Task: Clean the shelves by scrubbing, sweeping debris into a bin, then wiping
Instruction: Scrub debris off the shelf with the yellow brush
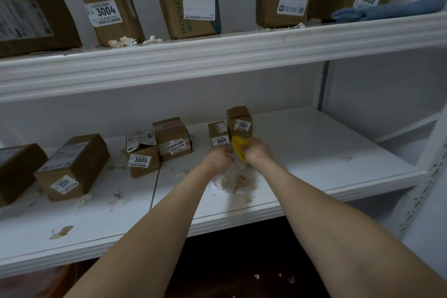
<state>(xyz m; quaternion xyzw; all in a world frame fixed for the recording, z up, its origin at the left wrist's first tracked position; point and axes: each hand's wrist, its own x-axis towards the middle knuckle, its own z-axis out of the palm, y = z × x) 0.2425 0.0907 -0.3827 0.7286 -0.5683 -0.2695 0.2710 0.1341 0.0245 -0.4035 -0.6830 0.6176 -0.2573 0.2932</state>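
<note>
Here, both forearms are reaching in over the lower shelf [314, 152], and the two hands are meeting just in front of two small boxes, one labelled 3004 [217, 134] and one labelled 2007 [239, 118]. The right hand [258, 150] is gripping a yellow scrubber [239, 146], holding it on edge above the shelf. The left hand [219, 158] is curling its fingers right against the scrubber's near side; whether it is pinching anything cannot be told. Directly beneath them a pile of brownish debris [237, 180] is lying on the white shelf board, with smaller scraps scattered off to the left around the box labelled 3005 [142, 155] and the box labelled 2011 [72, 164]. A blue cloth [387, 8] is lying on the upper shelf [217, 55], far right.
</note>
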